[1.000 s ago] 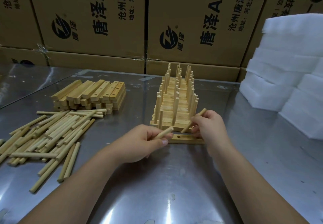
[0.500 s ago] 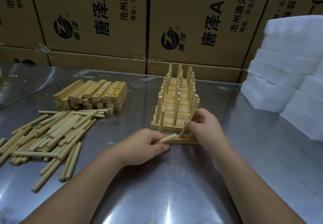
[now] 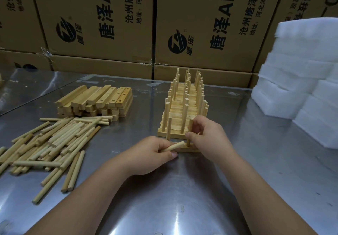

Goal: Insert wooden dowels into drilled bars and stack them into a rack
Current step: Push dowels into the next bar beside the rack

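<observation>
A rack (image 3: 184, 104) of stacked wooden bars with upright dowels stands mid-table. Just in front of it lies a single drilled bar (image 3: 192, 149), mostly hidden by my hands. My right hand (image 3: 210, 137) pinches an upright dowel (image 3: 190, 126) whose lower end sits in that bar. My left hand (image 3: 153, 152) grips a second dowel (image 3: 173, 146), lying nearly flat and pointing right toward the bar. Another dowel (image 3: 169, 128) stands upright at the bar's left end.
A heap of loose dowels (image 3: 49, 143) lies at the left of the steel table (image 3: 182, 207). Behind it sits a stack of drilled bars (image 3: 97, 101). White foam blocks (image 3: 301, 88) are piled at the right. Cardboard boxes (image 3: 201, 24) wall off the back.
My right hand has swung its dowel from a slant to upright and brought it down into the bar. My left hand has kept its dowel beside the bar.
</observation>
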